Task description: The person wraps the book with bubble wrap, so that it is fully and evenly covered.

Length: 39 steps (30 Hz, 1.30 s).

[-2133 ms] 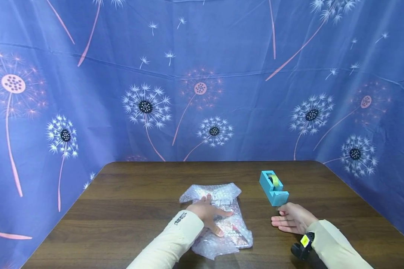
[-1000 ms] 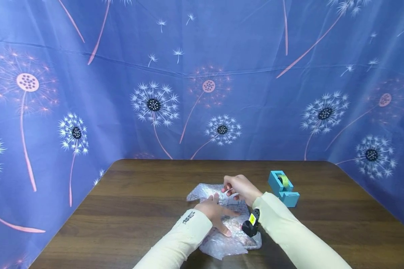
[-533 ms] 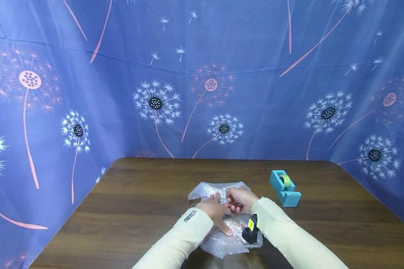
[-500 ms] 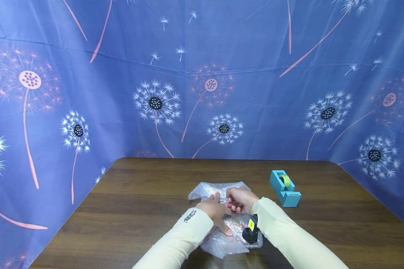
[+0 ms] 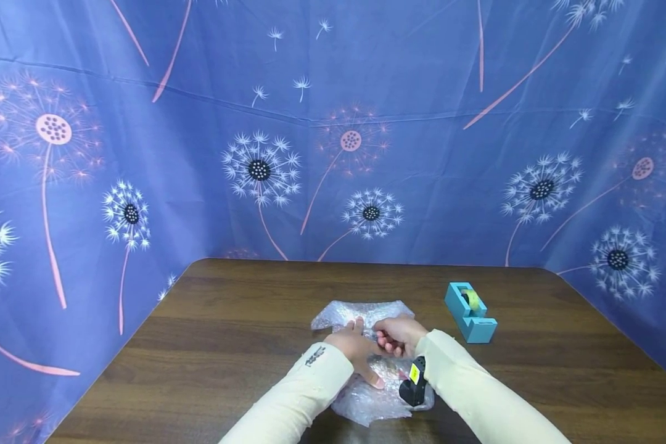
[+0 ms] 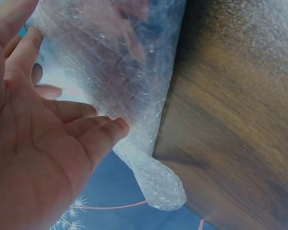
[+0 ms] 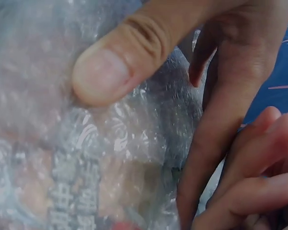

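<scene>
A flat package in bubble wrap [image 5: 369, 401] lies at the table's front middle, its loose end spread at the back. Printed characters and reddish colours show through the wrap [image 7: 72, 187] in the right wrist view. My left hand [image 5: 352, 348] presses on it with spread, straight fingers, thumb toward me. Close against the left fingers, my right hand [image 5: 399, 335] bends over the wrap with curled fingers. Its thumb and index tips are hidden, so I cannot tell whether they pinch anything. The wrap [image 6: 144, 86] fills the middle of the left wrist view.
A light-blue tape dispenser [image 5: 480, 330] holding a yellowish roll [image 5: 470, 299] stands right of the package. The brown wooden table [image 5: 227, 333] ends at a blue dandelion-print curtain [image 5: 422, 154]. A black wrist camera [image 5: 413, 388] hangs over the package's right side.
My right hand has left the front of the tape dispenser, come left over the bubble wrap, then dropped low and slid slightly toward me. My left hand keeps its place on the package.
</scene>
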### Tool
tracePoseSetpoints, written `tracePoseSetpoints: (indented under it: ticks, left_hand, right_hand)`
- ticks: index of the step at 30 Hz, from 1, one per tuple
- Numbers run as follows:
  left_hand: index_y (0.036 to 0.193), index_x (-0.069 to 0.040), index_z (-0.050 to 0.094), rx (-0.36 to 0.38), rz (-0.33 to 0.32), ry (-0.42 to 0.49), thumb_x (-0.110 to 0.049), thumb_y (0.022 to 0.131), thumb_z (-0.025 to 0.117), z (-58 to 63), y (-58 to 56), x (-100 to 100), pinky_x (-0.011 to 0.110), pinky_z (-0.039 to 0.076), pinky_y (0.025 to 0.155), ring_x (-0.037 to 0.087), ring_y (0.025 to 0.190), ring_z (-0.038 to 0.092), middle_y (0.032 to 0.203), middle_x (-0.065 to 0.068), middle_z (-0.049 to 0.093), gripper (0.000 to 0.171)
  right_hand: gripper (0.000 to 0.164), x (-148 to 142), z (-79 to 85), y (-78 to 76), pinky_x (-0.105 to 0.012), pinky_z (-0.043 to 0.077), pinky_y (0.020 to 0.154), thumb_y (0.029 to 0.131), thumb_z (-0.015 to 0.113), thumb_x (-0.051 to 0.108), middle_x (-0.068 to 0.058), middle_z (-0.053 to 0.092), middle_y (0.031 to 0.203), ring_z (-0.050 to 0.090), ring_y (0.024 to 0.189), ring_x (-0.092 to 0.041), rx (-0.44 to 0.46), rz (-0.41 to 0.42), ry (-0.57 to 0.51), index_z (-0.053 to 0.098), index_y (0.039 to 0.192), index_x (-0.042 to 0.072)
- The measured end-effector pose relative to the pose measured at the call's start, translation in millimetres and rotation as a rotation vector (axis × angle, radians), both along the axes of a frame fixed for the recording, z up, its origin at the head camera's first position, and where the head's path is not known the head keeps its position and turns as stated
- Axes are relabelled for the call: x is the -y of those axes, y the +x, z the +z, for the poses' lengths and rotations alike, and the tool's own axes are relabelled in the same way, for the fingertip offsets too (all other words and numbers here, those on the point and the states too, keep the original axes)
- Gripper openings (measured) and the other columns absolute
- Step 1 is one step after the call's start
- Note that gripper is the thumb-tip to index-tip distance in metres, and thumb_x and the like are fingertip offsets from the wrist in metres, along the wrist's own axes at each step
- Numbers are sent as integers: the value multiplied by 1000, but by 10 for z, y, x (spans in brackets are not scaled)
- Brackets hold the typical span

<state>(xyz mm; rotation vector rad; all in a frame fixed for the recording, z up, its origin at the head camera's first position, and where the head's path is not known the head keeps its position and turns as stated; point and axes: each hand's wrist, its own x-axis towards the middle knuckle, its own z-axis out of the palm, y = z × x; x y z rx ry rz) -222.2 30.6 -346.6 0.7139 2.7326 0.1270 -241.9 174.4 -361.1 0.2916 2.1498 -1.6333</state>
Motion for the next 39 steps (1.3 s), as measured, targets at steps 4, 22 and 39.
tracePoseSetpoints:
  ticks: [4, 22, 39]
  left_hand:
    - [137, -44, 63, -7, -9, -13, -50, 80, 83, -3, 2, -5, 50, 33, 117, 35, 150, 29, 163, 19, 31, 61]
    - [137, -49, 61, 3, 0, 4, -50, 78, 84, 5, 7, -36, 50, 37, 114, 32, 151, 28, 163, 16, 31, 64]
    - [139, -43, 62, -20, -16, -21, -49, 79, 84, 1, -5, -27, 49, 34, 116, 34, 149, 31, 161, 18, 34, 64]
  right_hand:
    - [42, -6, 10, -20, -6, 28, 43, 98, 47, 10, 12, 45, 49, 37, 43, 4, 14, 11, -47, 50, 56, 19]
    - [42, 98, 160, -263, -9, 27, 42, 102, 49, 13, 13, 46, 52, 37, 42, 5, -58, -90, -231, 56, 60, 18]
    - [42, 45, -35, -88, -8, 27, 43, 95, 46, 7, 12, 47, 47, 38, 41, 4, 56, 1, 5, 57, 55, 17]
